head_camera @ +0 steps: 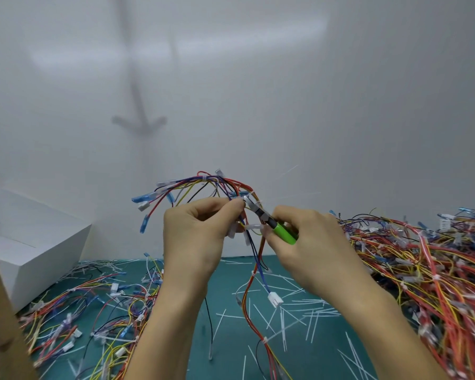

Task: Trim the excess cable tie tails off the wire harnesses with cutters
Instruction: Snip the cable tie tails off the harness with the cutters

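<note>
My left hand (195,237) holds a multicoloured wire harness (203,187) up above the table, fingers curled round the bundle. The harness arches over both hands, and its lower wires hang down to a white connector (274,299). My right hand (310,242) grips green-handled cutters (284,231). The cutters' metal jaws (249,201) point up-left and sit at a white cable tie on the bundle, right beside my left fingertips. Whether the jaws are closed on the tie cannot be told.
A big heap of harnesses (428,264) fills the right side of the green mat (231,338). A smaller pile (93,305) lies at the left. Several cut white tie tails (307,311) litter the mat. A white box (33,248) stands at the left, before a white wall.
</note>
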Demonstrator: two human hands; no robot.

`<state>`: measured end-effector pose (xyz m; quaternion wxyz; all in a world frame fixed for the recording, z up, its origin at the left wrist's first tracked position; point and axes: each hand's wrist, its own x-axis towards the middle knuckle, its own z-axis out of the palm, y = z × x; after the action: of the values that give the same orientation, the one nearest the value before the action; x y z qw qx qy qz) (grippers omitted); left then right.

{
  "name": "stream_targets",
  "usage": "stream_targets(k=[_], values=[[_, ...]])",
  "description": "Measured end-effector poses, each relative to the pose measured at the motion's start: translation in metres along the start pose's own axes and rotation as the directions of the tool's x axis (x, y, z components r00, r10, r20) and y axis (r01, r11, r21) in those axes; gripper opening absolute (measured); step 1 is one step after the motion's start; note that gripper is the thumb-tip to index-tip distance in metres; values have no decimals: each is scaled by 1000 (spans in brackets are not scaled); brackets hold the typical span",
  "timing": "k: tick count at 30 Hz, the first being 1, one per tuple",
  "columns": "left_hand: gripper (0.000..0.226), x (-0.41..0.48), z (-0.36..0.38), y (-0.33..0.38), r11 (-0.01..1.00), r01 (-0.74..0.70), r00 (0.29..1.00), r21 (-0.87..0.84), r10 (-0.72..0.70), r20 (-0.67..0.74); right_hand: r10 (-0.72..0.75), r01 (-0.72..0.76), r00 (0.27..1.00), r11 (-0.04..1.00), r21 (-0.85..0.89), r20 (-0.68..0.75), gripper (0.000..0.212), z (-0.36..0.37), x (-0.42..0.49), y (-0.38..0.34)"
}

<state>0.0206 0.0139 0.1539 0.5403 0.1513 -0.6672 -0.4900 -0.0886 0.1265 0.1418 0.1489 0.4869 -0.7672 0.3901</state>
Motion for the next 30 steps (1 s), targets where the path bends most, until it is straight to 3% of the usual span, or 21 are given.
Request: stream_targets(k=[7, 18, 30], values=[[20, 1, -3, 5, 983, 142, 990, -120, -140, 25, -52, 51, 998, 997, -64, -18, 35, 1, 0, 0], [18, 3, -6, 6, 973, 174, 984, -151, -167, 58, -59, 57, 994, 998, -26, -93, 37, 7, -2, -6], [27, 5, -15, 7, 971, 191, 980, -142, -181, 77, 186, -157, 981, 924, 349, -51, 35, -4, 3, -1]])
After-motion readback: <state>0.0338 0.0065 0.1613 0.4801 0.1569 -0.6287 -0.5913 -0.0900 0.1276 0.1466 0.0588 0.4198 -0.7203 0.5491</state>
